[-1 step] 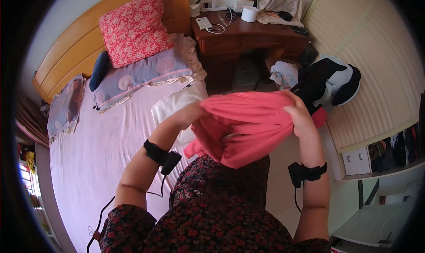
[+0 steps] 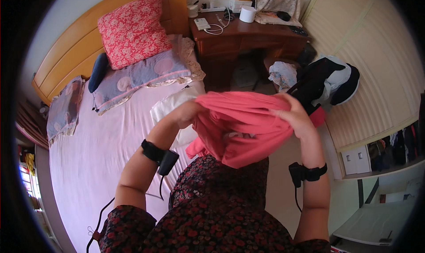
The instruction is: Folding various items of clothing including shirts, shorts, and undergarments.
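A coral-pink garment (image 2: 248,138) hangs stretched between my two hands in front of my body, its fabric gathered in folds around a hollow where something whitish shows. My left hand (image 2: 187,113) is closed on its left edge, with the fingers mostly behind the cloth. On the right edge, my right hand (image 2: 297,118) grips it with the thumb lying over the near side. One end of the garment droops at lower left, beside my dark floral dress (image 2: 221,200). Under and behind my left hand, a white cloth (image 2: 166,107) lies on the bed.
The bed (image 2: 97,164) with a pink sheet fills the left side; a red floral pillow (image 2: 133,31) leans on the headboard. A brown desk (image 2: 261,39) stands ahead. Black and white clothes (image 2: 327,82) are piled at right by the cream wardrobe (image 2: 367,67). Straps and cables sit on my forearms.
The hollow in the pink garment has widened, and more whitish material shows inside. My right hand has shifted slightly along its edge; the view has moved a little.
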{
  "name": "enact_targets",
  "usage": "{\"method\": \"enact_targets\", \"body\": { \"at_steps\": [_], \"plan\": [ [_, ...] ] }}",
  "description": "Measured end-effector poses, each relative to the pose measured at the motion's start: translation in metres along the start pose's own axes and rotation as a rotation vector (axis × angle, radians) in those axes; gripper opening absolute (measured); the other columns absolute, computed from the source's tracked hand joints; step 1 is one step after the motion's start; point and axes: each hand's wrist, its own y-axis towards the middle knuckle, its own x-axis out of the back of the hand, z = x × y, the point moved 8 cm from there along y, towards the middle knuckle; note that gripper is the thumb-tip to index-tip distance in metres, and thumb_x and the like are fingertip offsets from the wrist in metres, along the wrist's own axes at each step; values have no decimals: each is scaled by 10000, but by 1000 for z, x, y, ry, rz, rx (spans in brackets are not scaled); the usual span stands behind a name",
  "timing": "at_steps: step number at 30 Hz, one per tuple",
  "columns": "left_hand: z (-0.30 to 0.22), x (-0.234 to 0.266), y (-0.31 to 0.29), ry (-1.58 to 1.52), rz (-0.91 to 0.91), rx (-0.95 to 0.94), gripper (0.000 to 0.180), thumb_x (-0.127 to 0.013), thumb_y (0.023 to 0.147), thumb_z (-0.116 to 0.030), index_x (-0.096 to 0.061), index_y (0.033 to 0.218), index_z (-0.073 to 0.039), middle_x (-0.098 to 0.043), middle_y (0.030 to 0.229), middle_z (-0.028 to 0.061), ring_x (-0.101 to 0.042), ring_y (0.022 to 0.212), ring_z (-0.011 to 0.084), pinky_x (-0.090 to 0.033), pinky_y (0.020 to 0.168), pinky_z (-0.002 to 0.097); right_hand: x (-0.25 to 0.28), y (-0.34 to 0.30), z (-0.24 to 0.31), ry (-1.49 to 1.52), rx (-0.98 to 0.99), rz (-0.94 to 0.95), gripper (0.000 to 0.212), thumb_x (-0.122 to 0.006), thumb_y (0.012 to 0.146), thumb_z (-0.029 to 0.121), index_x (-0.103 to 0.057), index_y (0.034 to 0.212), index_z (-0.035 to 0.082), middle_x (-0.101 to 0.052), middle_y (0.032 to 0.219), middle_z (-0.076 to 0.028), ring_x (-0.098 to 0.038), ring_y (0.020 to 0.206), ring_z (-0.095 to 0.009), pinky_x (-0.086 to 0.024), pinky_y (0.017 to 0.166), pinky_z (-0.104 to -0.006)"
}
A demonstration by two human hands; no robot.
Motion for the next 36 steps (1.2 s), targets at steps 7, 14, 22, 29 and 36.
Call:
{"method": "enact_targets", "body": {
  "at_steps": [7, 14, 22, 29, 36],
  "plan": [
    [-47, -76, 5, -175, 118, 25, 477, -551, 871, -98, -424, 1306, 50, -501, 1312, 168, -530, 1170, 270, -409, 1022, 388, 25, -5, -56, -752, -16, 74, 400, -648, 779, 163, -602, 1147, 12, -664, 1033, -185, -658, 903, -289, -492, 838, -345],
    [-14, -24, 49, 909, 161, -124, 499, -638, 829, -178, -486, 1255, 34, -568, 1227, 121, -575, 1076, 237, -453, 926, 340, 35, -13, -7, 120, -111, -32, 322, -523, 817, 45, -587, 1123, -35, -645, 1086, -140, -650, 938, -215, -504, 861, -322],
    [-37, -22, 62, -57, 16, 33, 335, -559, 846, -27, -558, 1172, 52, -622, 1139, 130, -613, 1007, 239, -490, 905, 367, 43, -15, 0, -704, 34, -30, 327, -636, 742, 120, -647, 1043, -7, -683, 888, -127, -648, 830, -181, -487, 763, -335],
    [-33, -79, 48, 1040, 372, -79, 653, -777, 742, -306, -518, 1261, -8, -603, 1191, 94, -543, 1098, 187, -423, 947, 318, 67, 0, 10, 130, -116, -75, 454, -518, 762, -1, -529, 1215, -28, -614, 1091, -131, -613, 945, -186, -488, 840, -300],
    [-25, -73, 41, 52, 271, 101, 591, -702, 807, -199, -459, 1304, 9, -535, 1294, 128, -521, 1174, 244, -388, 1021, 368, 87, 0, 27, -143, 40, -53, 501, -601, 753, 44, -515, 1239, -40, -595, 1133, -107, -575, 995, -174, -455, 893, -302]
  ]
}}
